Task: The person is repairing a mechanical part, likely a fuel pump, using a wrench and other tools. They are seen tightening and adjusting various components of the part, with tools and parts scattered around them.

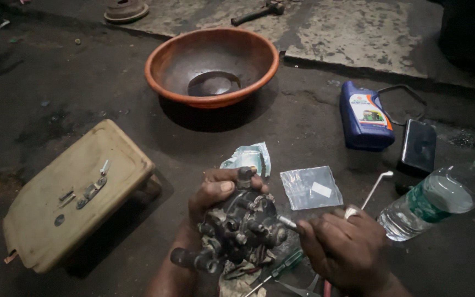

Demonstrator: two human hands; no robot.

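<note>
Oily concrete floor point(303, 126) served as workbench: left hand point(215, 192) gripped the dark pump body point(240, 228) low in front, steadying it, while right hand point(342, 247) pinched a small metal tool point(288, 222) against its side.

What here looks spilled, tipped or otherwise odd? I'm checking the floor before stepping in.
The water bottle lies on its side right of the right hand, and the blue oil container lies flat. The orange basin holds a dark puddle. No fresh spill is clear on the dark floor.
</note>
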